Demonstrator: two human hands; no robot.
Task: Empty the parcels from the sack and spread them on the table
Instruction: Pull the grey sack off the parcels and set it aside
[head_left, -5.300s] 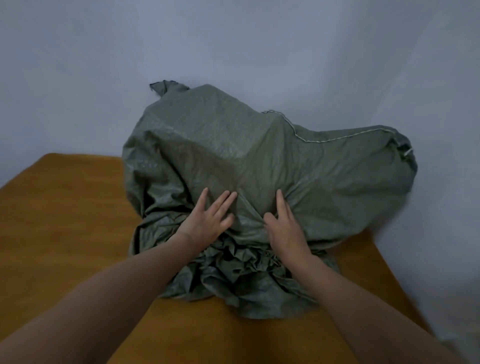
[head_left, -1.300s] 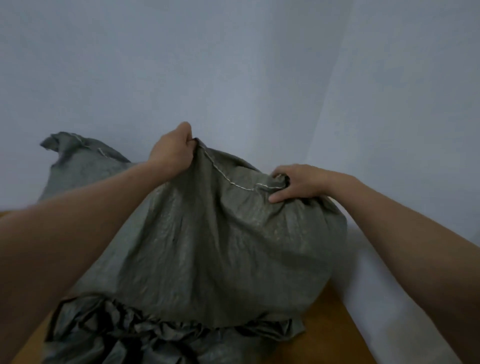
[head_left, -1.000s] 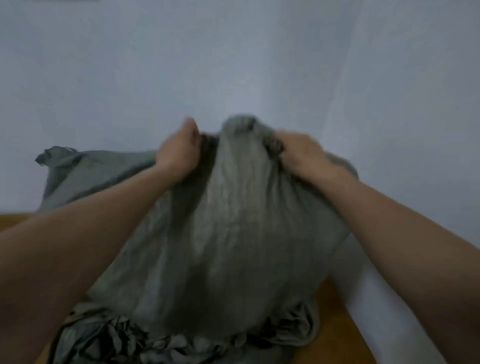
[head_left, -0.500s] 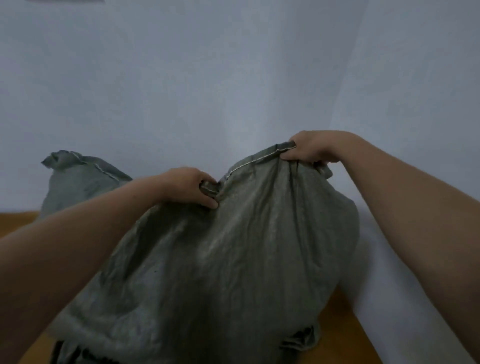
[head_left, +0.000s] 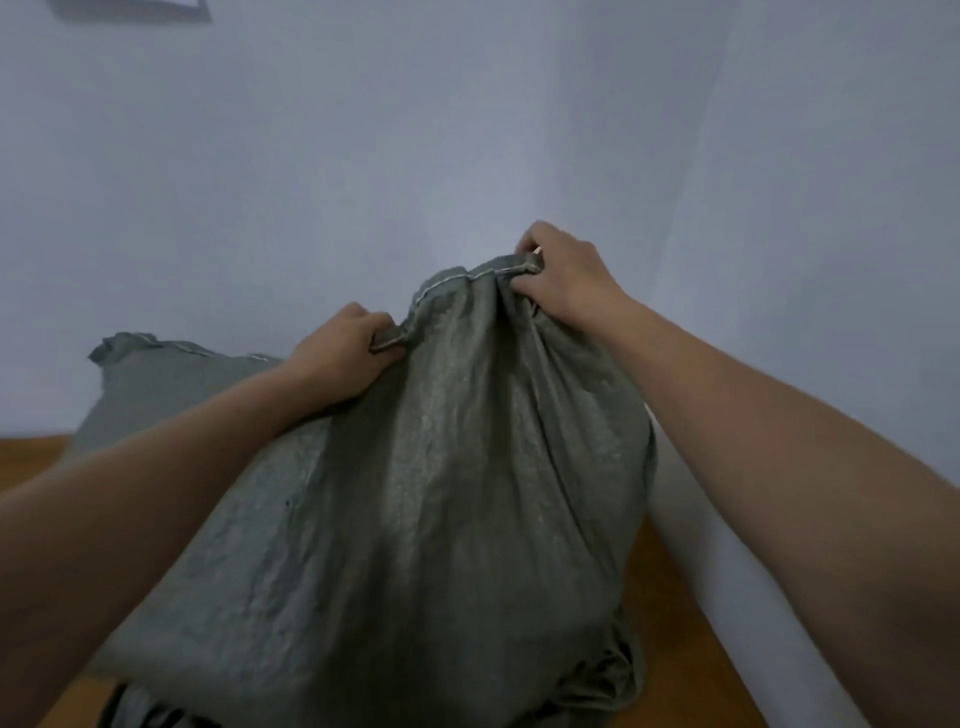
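A large grey-green woven sack stands bulging on the wooden table. Its stitched bottom seam runs along the top. My left hand grips a fold of that seam, fingers curled round it. My right hand grips the seam higher and further right, bunching the cloth. The sack's other corner sticks up at the left. The crumpled mouth of the sack lies at the bottom against the table. No parcels are visible; they are hidden inside the sack.
Pale walls meet in a corner right behind the sack. The wall on the right runs close along the table's right edge. A strip of bare wood shows at the far left.
Both hands keep their grip on the seam. The sack has been raised a little more and the view has tilted up, so less of the crumpled mouth shows.
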